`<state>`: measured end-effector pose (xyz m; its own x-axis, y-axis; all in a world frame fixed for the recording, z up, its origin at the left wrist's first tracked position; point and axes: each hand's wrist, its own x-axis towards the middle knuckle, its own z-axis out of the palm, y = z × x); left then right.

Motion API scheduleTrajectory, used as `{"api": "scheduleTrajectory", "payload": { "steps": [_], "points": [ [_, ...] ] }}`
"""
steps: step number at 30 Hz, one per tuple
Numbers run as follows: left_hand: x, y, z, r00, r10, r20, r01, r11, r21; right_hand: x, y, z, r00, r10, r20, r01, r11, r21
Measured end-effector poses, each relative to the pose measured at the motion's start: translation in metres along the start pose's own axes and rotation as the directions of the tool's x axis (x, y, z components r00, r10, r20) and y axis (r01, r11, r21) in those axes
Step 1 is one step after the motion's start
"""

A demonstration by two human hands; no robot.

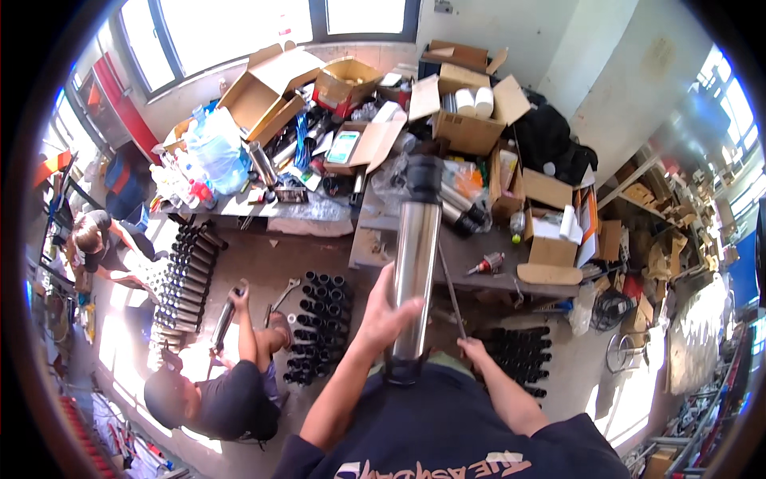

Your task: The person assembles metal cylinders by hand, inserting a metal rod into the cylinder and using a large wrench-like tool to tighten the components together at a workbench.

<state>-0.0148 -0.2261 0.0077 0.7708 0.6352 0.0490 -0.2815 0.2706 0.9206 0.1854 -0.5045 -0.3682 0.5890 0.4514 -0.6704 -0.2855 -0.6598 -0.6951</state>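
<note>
While left hand (383,317) grips a cylinder (417,247), right hand (472,351) holds rod (450,291).

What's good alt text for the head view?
Left hand grips a silver tube with black ends; right hand holds a thin rod. Ahead, open boxes clutter a bench; at left, two people are near rows of tubes.

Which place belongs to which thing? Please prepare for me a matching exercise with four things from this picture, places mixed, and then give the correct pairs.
Things:
1. metal tube
2. rod
3. wrench
4. white cylinders

Places:
A. on the floor
B. in the wearer's right hand
C. in an open box
D. in the wearer's left hand

Pairs: 1-D, 2-B, 3-A, 4-C
</note>
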Motion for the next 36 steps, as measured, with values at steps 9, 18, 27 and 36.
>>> {"api": "scheduleTrajectory", "payload": {
  "steps": [9, 18, 27, 36],
  "points": [
    [0.014, -0.016, 0.005, 0.885, -0.439, 0.154, 0.441, 0.683, -0.582, -0.014, -0.022, 0.010, 0.993, -0.045, -0.105, 0.025, 0.983, -0.180],
    [0.010, -0.047, -0.007, 0.886, -0.425, 0.186, 0.430, 0.602, -0.673, -0.026, -0.016, 0.018, 0.998, 0.057, -0.033, -0.058, 0.998, -0.035],
    [0.011, -0.050, -0.001, 0.910, -0.308, 0.277, 0.397, 0.459, -0.795, -0.021, -0.004, 0.019, 0.999, 0.023, -0.028, -0.022, 0.999, 0.030],
    [0.024, -0.067, -0.030, 0.911, -0.362, 0.195, 0.408, 0.738, -0.537, -0.016, 0.022, 0.019, 0.997, -0.063, -0.036, 0.061, 0.997, -0.049]
  ]
}}
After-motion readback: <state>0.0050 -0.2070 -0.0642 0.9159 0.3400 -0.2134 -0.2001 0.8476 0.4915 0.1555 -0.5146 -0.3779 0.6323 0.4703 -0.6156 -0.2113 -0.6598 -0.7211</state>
